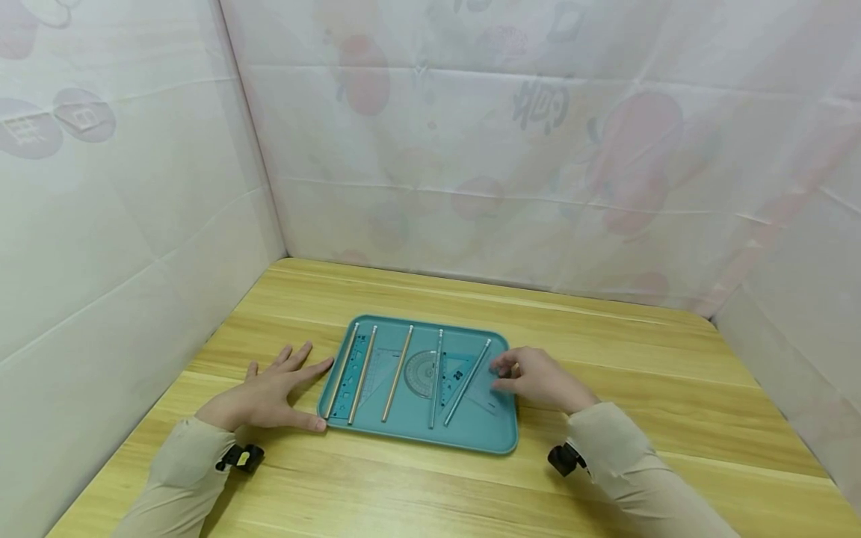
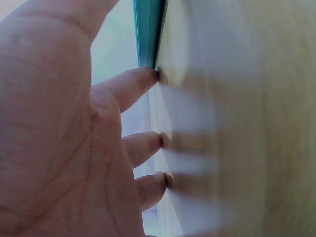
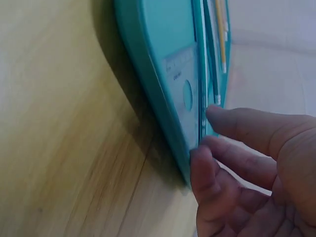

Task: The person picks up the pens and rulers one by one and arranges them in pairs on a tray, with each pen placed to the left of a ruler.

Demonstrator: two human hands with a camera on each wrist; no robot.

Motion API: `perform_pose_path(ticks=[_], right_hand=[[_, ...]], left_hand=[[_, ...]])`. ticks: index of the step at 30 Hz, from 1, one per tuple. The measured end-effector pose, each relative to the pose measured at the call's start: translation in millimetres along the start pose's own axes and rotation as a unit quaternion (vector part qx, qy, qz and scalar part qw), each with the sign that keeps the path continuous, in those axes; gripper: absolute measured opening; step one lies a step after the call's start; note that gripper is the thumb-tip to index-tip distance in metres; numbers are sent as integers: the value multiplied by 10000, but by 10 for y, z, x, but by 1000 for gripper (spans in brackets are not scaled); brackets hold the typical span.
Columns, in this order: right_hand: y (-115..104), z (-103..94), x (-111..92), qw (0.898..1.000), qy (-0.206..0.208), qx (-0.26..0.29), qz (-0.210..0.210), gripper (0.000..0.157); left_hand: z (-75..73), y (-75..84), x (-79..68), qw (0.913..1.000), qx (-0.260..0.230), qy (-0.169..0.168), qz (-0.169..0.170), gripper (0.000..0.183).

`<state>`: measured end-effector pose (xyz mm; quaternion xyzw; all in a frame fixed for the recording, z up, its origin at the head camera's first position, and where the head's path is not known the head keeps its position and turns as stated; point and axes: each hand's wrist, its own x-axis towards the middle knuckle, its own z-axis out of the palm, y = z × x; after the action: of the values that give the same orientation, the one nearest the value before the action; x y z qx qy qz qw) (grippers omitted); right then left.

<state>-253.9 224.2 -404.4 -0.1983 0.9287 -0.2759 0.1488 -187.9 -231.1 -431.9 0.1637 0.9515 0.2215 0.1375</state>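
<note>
A teal tray lies on the table. On it are three gold pencils and two silvery-blue pencils, set apart from each other. Under and between them lie a teal ruler, a clear protractor and several set squares. My left hand is spread flat at the tray's left side, thumb and forefinger right at its rim. Over the right rim my right hand reaches in, fingers loosely bent. In the right wrist view its thumb and forefinger stand parted close to the rightmost pencil.
The wooden table extends around the tray on all sides. Pale printed cloth walls rise behind and beside it. A small black camera is strapped to each wrist.
</note>
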Motion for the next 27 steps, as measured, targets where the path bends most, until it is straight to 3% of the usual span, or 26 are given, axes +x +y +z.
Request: perform_pose_path(ticks=[6,14,27], right_hand=[[-130,122,39,9976,272,-636,-14,48],[-301,281,11,9836,599,-1687,-229,48],[-310,318,18,9836,736,-1639,-132,41]], left_hand=[[-4,14,-5,10000,-30,-6,-10,111],[-10,21,-7,10000,-4,17,5,111],[-13,24,-12,10000,-32,-7,-8,111]])
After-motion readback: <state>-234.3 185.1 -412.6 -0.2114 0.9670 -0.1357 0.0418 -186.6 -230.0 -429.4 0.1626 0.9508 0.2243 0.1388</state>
